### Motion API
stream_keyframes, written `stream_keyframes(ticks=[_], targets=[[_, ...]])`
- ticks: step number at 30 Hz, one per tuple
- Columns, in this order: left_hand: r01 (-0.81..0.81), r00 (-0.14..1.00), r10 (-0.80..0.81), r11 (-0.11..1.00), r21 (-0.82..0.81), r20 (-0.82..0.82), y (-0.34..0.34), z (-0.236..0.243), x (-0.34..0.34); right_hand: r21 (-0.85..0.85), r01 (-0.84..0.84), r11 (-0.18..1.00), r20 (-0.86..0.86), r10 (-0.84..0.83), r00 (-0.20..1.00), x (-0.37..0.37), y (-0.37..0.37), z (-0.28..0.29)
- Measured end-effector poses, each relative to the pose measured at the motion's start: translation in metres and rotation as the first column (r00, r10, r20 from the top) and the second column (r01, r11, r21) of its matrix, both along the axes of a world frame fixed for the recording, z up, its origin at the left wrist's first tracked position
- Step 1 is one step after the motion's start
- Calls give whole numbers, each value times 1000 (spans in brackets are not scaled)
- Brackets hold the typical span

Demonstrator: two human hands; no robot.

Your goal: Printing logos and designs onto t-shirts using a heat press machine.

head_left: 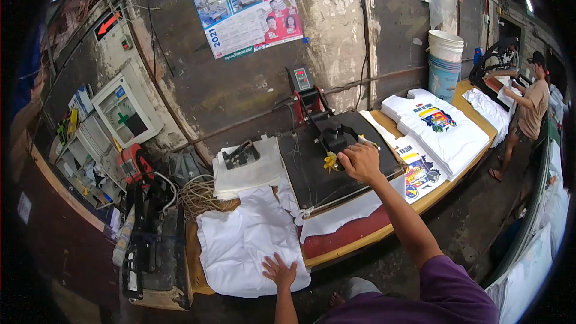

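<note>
My right hand (360,162) is closed round the handle bar (331,161) of a black heat press (306,174); yellow wrapping shows on the bar beside my fingers. The press's upper plate lies over a white cloth (342,215), whose front edge sticks out above a red pad (345,237). On a loose pile of white shirts (240,234), left of the press, my left hand (279,271) rests flat with fingers spread. Behind the plate stands a control box (300,77) with a lit red display.
Printed white shirts (447,132) are stacked right of the press, by a printed sheet (420,171). White sheets (249,171) carry a black tool on the left. Another press (153,252) stands far left, near coiled rope (201,197). Buckets (445,63) and a person (531,102) are farther right.
</note>
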State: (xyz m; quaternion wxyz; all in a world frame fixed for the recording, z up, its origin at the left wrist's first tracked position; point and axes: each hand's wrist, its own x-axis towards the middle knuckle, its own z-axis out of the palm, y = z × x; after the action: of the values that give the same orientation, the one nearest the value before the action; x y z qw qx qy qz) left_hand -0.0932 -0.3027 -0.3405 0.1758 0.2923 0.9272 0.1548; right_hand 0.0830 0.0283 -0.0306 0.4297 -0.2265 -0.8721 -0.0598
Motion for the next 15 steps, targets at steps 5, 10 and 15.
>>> stream_keyframes(ticks=[5,10,15], targets=[[-12,1000,13,1000,25,-23,2,2,2,12,24,1000,-7,-24,1000,0,-1,3],[-9,999,11,999,42,-42,5,1,0,-29,36,999,32,-35,999,-1,0,5],[-13,996,19,998,59,-88,4,2,2,-29,37,999,57,-35,998,-1,-1,3]])
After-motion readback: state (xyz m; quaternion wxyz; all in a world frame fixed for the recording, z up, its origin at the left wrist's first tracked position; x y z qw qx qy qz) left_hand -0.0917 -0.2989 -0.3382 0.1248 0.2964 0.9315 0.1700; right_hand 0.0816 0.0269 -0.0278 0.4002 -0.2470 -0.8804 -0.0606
